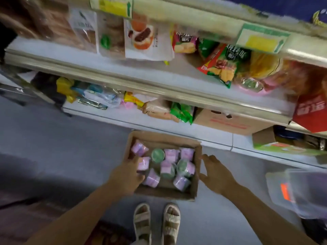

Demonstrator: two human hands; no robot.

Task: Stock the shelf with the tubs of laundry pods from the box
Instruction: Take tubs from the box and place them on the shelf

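Shop floor, box (194, 175), left hand (125, 177) inside, fingers hidden

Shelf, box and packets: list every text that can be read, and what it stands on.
None reads with certainty.
Red bag: large white characters, blurred.
Snack packets: print, blurred.
Shelf tags: blank or blurred.
Brown carton: red marks, unreadable.
Tubs: labels too small.

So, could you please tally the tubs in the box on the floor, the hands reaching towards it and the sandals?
Tubs in the box: 9
Hands: 2, left hand and right hand
Sandals: 2
Total: 13
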